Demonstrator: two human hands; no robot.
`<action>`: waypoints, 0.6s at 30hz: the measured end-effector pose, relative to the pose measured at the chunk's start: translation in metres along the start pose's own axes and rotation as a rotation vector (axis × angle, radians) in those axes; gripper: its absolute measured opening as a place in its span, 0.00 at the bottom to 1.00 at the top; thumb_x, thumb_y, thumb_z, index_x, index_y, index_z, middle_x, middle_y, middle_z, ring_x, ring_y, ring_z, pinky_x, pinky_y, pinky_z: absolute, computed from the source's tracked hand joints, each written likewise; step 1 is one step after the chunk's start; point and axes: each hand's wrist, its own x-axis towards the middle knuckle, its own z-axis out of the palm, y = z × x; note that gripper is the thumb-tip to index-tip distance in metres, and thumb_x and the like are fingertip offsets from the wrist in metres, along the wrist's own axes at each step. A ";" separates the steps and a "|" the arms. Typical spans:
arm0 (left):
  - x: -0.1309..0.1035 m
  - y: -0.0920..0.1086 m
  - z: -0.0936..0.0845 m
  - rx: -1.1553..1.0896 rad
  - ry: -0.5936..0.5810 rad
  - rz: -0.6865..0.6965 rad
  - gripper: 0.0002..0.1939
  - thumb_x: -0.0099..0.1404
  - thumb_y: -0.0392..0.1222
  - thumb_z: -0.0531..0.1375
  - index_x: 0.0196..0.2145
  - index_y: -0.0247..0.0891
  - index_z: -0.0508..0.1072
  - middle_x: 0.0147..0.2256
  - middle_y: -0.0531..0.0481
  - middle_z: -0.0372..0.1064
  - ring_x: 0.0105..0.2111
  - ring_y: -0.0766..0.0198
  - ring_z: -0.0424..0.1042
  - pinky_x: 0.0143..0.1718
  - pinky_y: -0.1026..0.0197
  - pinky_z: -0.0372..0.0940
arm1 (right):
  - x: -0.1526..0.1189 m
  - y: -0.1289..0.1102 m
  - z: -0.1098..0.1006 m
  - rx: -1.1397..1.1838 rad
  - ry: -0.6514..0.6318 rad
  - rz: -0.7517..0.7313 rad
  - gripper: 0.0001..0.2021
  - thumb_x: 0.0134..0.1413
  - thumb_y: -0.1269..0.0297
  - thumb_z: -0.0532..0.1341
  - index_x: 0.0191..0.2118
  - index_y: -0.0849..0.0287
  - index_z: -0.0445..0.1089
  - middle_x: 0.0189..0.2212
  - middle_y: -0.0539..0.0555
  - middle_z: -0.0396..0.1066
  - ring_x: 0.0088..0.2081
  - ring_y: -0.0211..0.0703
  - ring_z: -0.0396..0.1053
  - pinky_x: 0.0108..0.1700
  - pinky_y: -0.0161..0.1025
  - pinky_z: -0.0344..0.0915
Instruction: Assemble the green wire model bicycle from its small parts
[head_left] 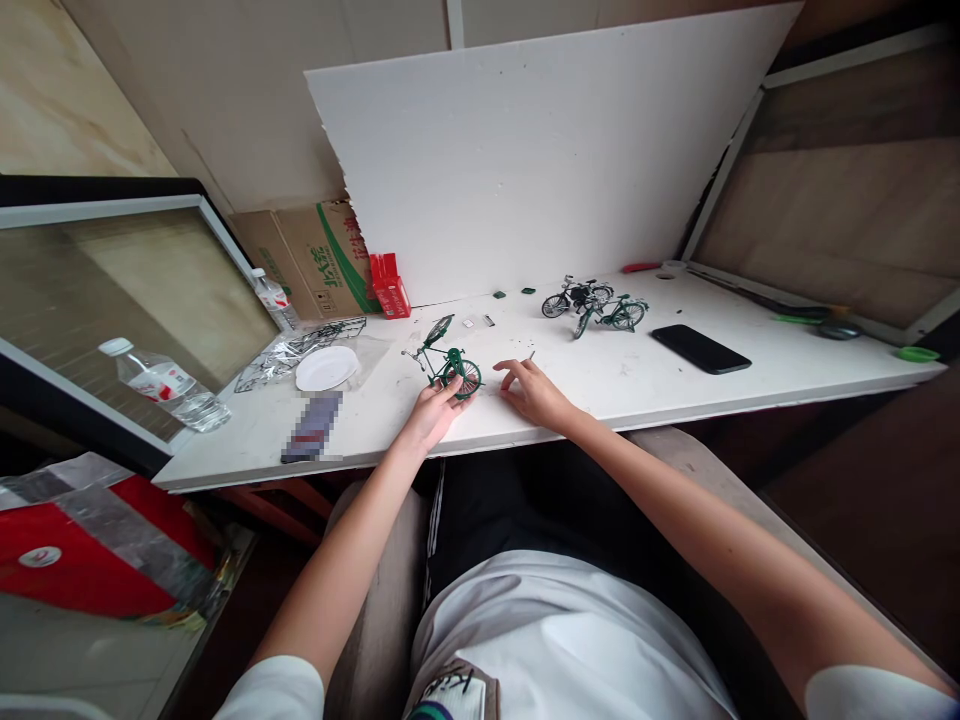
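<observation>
My left hand (437,412) grips a small green model bicycle (455,362) by its lower wheel, near the table's front edge. The bicycle is tilted, with its other wheel up and away from me. Just right of it, my right hand (534,393) rests low over the white table (622,385), fingers curled, with a small thin item (532,355) at the fingers; what it is cannot be made out. Behind to the right stand a black model bicycle (576,296) and another green model bicycle (611,315).
A black phone (701,348) lies at the right. On the left are a white plate (327,369), black part frames (300,352), a blurred-out item (312,427) and two bottles (169,385). A red box (389,287) and a white board (525,160) stand behind.
</observation>
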 end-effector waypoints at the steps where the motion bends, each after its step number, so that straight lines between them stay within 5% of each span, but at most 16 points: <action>1: 0.000 0.000 0.000 0.001 0.000 -0.002 0.13 0.61 0.38 0.76 0.40 0.34 0.79 0.44 0.42 0.81 0.52 0.55 0.78 0.66 0.43 0.64 | 0.000 0.000 0.000 0.011 -0.003 0.001 0.24 0.64 0.74 0.59 0.64 0.56 0.65 0.40 0.57 0.79 0.50 0.58 0.69 0.55 0.53 0.69; 18: 0.001 -0.002 -0.002 0.008 -0.007 0.006 0.14 0.61 0.39 0.76 0.41 0.34 0.79 0.46 0.41 0.81 0.53 0.54 0.78 0.66 0.43 0.64 | -0.002 0.001 0.000 -0.092 0.057 -0.042 0.31 0.55 0.84 0.51 0.63 0.59 0.66 0.42 0.60 0.71 0.45 0.54 0.66 0.51 0.50 0.68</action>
